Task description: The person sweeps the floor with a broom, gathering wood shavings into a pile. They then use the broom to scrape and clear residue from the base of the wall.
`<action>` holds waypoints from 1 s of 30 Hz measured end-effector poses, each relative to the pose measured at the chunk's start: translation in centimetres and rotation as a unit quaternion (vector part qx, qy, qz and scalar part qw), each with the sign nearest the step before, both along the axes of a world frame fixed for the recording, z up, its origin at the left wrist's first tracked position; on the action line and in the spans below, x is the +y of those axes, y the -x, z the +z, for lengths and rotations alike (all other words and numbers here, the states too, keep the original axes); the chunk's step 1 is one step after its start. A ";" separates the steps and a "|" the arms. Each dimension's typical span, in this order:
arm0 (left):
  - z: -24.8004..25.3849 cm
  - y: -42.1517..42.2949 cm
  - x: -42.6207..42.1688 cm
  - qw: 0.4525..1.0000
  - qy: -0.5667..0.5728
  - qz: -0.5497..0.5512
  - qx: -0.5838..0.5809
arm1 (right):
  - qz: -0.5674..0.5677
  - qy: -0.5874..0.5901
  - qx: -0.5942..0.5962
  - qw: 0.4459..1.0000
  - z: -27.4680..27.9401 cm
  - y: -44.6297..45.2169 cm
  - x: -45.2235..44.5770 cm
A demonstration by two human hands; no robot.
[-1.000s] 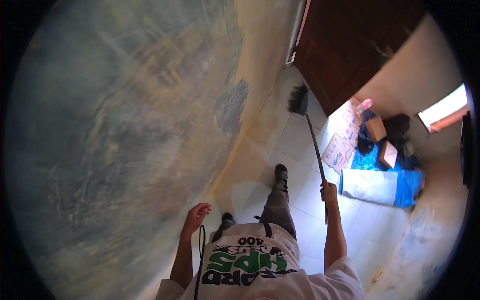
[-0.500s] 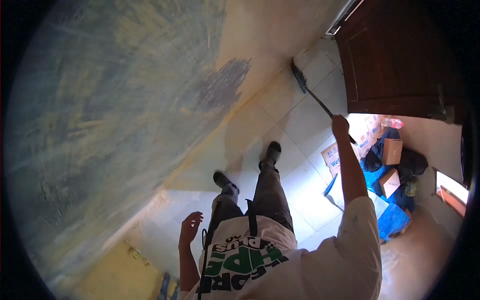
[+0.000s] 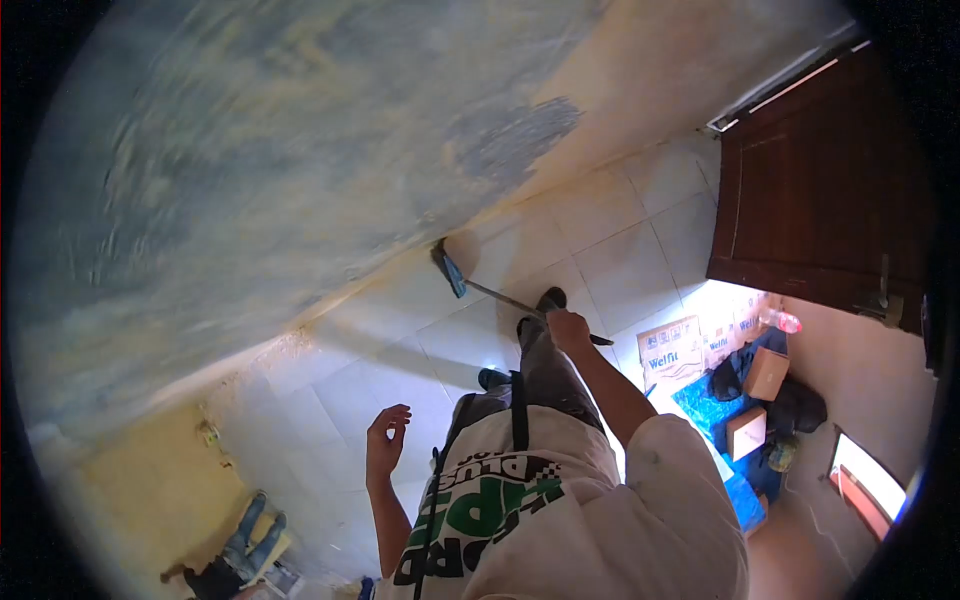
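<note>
My right hand (image 3: 569, 331) is closed around the handle of a broom (image 3: 500, 296). The broom's blue head (image 3: 453, 276) with dark bristles rests on the tiled floor at the foot of the painted wall (image 3: 330, 150). A short end of the handle sticks out past my fist, near my shoe (image 3: 551, 299). My left hand (image 3: 386, 440) hangs in the air beside my body, fingers loosely curled and thumb apart, holding nothing.
A brown door (image 3: 820, 190) stands at upper right. Flattened cardboard (image 3: 672, 362), small boxes (image 3: 767, 374), dark bags and blue plastic sheeting (image 3: 700, 402) lie on the right. Another person (image 3: 225, 570) is at lower left, near a yellow wall (image 3: 150, 480).
My right hand has swung the broom leftward along the wall's foot and drawn nearer my body. The view has turned, showing the other person at lower left. My left hand stays empty.
</note>
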State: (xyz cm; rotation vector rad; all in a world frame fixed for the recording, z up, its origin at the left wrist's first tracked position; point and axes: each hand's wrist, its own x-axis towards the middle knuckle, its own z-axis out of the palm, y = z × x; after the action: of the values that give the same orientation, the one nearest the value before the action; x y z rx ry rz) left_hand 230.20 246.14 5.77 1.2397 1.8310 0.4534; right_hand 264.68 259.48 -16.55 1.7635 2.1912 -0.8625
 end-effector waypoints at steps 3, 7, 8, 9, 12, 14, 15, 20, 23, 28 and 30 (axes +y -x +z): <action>-1.8 2.4 -4.8 0.999 -0.011 0.037 -0.021 | 0.011 -0.025 -0.016 0.999 -0.8 -2.7 -3.9; -4.1 5.2 -11.3 0.998 -0.011 0.050 -0.031 | -0.014 -0.082 -0.109 0.991 0.1 -12.8 -9.1; -4.6 5.6 -13.1 0.998 -0.005 0.059 -0.032 | -0.008 -0.091 -0.166 0.982 1.6 -15.1 -10.2; -5.0 5.9 -14.8 0.998 0.013 0.057 -0.029 | -0.032 -0.097 -0.178 0.979 2.7 -17.5 -11.1; -5.0 5.9 -18.7 0.998 0.041 0.038 -0.015 | -0.063 -0.097 -0.290 0.950 4.7 -22.7 -12.4; -4.3 5.4 -20.6 0.998 0.029 0.052 -0.023 | -0.072 -0.139 -0.328 0.932 4.4 -25.8 -12.3; -4.0 5.2 -21.2 0.997 0.040 0.064 -0.014 | -0.069 -0.144 -0.327 0.932 3.6 -26.5 -11.9; -3.2 2.8 -23.2 0.988 0.064 0.138 0.008 | -0.164 -0.089 -0.361 0.914 -2.0 -26.8 -9.6; -3.1 0.7 -22.9 0.989 0.068 0.131 0.018 | -0.077 -0.119 -0.265 0.954 -7.9 -23.5 -11.6; -3.6 -3.1 -17.4 0.995 0.018 0.094 -0.016 | 0.045 0.004 -0.059 0.997 -3.0 -8.7 -9.6; -3.9 -4.3 -15.3 0.996 0.018 0.085 -0.019 | 0.022 0.134 -0.020 0.991 0.9 -5.8 -6.9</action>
State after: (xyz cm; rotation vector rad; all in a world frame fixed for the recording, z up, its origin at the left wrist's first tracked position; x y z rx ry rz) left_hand 234.46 230.83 1.84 1.0479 1.9127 0.5323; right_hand 270.44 252.60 -15.63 1.5842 1.9743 -1.0460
